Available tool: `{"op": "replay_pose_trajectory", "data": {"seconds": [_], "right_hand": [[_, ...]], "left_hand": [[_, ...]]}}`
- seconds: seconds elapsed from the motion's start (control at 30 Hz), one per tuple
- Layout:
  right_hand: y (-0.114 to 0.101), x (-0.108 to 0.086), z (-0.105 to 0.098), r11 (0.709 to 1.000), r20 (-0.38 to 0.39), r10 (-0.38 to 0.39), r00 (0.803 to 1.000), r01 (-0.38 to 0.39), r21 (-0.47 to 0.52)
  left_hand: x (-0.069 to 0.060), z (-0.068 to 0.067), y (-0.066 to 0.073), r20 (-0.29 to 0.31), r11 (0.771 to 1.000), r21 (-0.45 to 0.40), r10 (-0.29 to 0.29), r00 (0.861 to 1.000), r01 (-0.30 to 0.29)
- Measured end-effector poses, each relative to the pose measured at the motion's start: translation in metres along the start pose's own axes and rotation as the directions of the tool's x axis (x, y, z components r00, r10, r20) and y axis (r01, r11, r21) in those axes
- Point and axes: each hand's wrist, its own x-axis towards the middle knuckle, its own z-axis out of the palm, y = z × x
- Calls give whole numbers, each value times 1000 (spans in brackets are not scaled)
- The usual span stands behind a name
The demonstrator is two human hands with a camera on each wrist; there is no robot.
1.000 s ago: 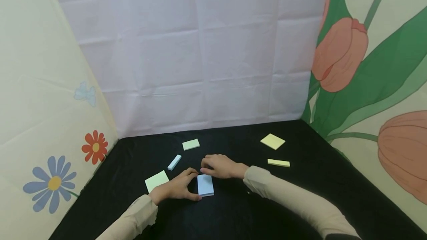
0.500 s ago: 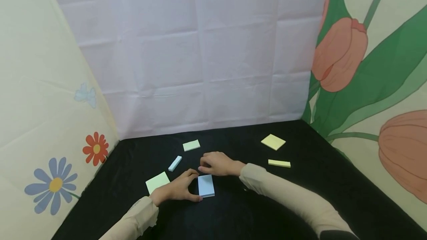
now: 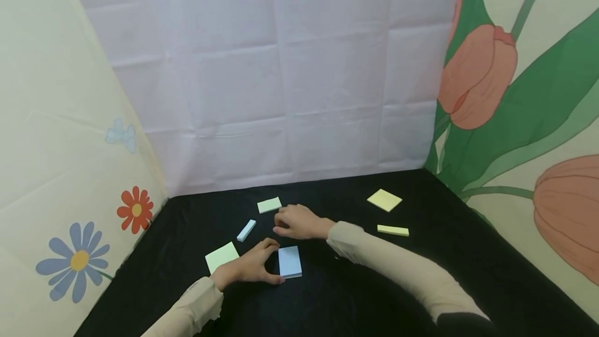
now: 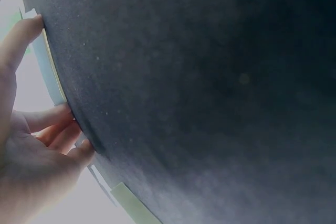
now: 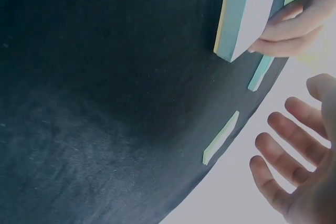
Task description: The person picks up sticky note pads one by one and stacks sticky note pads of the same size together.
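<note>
A: Position of the blue rectangular paper block [image 3: 290,261]?

B: Flat on the black cloth [image 3: 337,295], one long side facing nine o'clock. Bearings below taken from it, head view.

A: Left hand [image 3: 252,264]?

B: Nine o'clock. Thumb at the near-left corner, fingertips at the far-left, grasping the block along that side. Presumably to steady it against sliding on cloth.

A: Right hand [image 3: 299,221]?

B: Toward twelve, raised, fingers loosely bent, grasping nothing. Apart from the block, probably leaving its top face unobstructed.

A: Surroundings?

B: Pale green square paper pad [image 3: 222,257], nine, beyond the left hand; slim pale blue paper bar [image 3: 246,231], ten; small pale green rectangular paper pad [image 3: 269,205], eleven; yellow square paper pad [image 3: 385,200], two; slim yellow paper bar [image 3: 393,230], between two and three. Likely spaced for reaching singly.
</note>
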Motion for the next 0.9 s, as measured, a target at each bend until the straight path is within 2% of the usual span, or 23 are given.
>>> {"op": "replay_pose_trajectory", "data": {"seconds": [0.27, 0.53, 0.63, 0.77, 0.9], "right_hand": [[14, 10, 7, 998, -29, 56, 998, -57, -38], [25, 27, 12, 996, 1, 80, 997, -80, -29], [26, 34, 14, 993, 27, 116, 993, -115, -27], [25, 40, 19, 985, 58, 171, 984, -169, -37], [26, 45, 23, 982, 83, 188, 979, -185, -47]], "left_hand": [[3, 2, -2, 1, 1000, 19, 0, 1000, 0], [0, -3, -4, -12, 1000, 10, -7, 1000, 7], [-1, -3, -4, -12, 1000, 11, -3, 1000, 4], [1, 1, -8, -7, 1000, 2, 14, 1000, -14], [2, 3, -9, -9, 1000, 6, 21, 1000, -21]]}}
